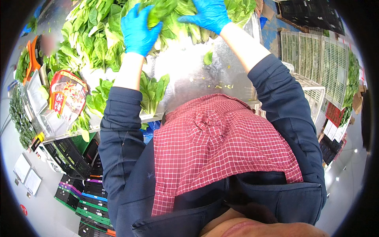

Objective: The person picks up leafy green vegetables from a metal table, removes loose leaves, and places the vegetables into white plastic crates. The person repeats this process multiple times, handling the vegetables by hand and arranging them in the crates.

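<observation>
Both of my hands wear blue gloves and reach over a heap of leafy greens [97, 38] on a metal table [237, 74]. My left hand [140, 31] has its thumb and fingers spread at the near edge of the heap, beside blurred leaves. To its right, my right hand [208, 16] lies on the greens with the thumb pointing left; its upper fingers are cut off by the picture's top. Whether either hand grips a leaf is hard to tell. A loose leaf [208, 58] lies on the metal below my right hand. A small green bunch [152, 93] rests near the table's front edge.
A printed red and white plastic bag [68, 96] and a clear plastic container [51, 123] are at the table's left end. Black crates [71, 157] stand below on the left. Pale slatted crates [314, 62] are stacked at the right, with black crates [311, 14] behind.
</observation>
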Available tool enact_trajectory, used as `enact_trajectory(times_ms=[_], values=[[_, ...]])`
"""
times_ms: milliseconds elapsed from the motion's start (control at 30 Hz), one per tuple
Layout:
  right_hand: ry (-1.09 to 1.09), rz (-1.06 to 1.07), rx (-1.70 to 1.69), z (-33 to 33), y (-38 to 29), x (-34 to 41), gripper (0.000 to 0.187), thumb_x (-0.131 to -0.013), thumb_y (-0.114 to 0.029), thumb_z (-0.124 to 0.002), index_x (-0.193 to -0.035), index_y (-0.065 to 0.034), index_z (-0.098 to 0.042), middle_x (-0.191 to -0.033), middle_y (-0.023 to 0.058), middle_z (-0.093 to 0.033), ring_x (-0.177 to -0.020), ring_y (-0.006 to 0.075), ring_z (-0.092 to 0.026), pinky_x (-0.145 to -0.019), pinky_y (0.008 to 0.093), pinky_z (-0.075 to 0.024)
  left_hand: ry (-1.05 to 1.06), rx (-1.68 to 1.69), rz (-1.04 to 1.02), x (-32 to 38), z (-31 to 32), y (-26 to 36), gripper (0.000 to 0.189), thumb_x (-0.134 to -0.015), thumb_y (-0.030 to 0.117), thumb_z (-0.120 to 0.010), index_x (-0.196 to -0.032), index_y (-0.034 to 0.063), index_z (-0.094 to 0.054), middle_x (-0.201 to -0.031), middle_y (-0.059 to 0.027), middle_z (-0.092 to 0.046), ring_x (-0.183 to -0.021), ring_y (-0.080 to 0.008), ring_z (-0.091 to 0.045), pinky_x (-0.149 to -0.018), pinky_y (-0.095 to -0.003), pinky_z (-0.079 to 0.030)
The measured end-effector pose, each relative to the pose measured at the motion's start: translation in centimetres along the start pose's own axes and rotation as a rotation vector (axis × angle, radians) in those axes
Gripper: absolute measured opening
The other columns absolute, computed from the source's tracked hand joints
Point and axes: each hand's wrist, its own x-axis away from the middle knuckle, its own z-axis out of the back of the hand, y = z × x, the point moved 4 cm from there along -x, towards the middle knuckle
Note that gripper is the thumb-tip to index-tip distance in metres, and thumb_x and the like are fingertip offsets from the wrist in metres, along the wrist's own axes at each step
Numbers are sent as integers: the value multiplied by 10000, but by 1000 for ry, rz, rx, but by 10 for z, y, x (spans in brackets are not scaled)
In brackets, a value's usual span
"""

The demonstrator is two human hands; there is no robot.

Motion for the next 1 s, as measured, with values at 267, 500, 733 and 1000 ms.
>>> enact_trajectory(times_ms=[267,500,733,1000], values=[[156,-153,37,-19,27,-1,757,-751,-536,-751,-1348,-119,-545,-1135,121,-595,-1134,326,-536,-1150,519,-274,282,97,179,-15,-6,2,632,-710,202,-803,-1298,109,-591,-1235,-167,-591,-1149,-357,-546,-981,-487,-453],[-257,-106,-64,-27,38,-30,837,-744,-645,-703,-1351,-87,-558,-1273,180,-602,-1225,384,-523,-1082,490,-363,-89,-146,347,-29,-34,32,645,-789,248,-637,-1423,186,-538,-1402,-246,-496,-1286,-415,-473,-1116,-550,-329],[-82,33,-231,21,34,-12,851,-688,-561,-806,-1349,-88,-558,-1269,193,-569,-1195,402,-527,-1042,473,-416,-97,122,174,-34,-9,12,750,-756,370,-796,-1425,156,-534,-1394,-260,-508,-1279,-425,-492,-1083,-501,-418],[202,-36,-377,84,37,25,675,-740,-318,-844,-1315,-77,-588,-1248,183,-576,-1158,366,-561,-1014,434,-450,5,174,-27,-44,28,40,852,-745,362,-860,-1468,113,-484,-1412,-255,-453,-1300,-417,-436,-1102,-485,-378]])
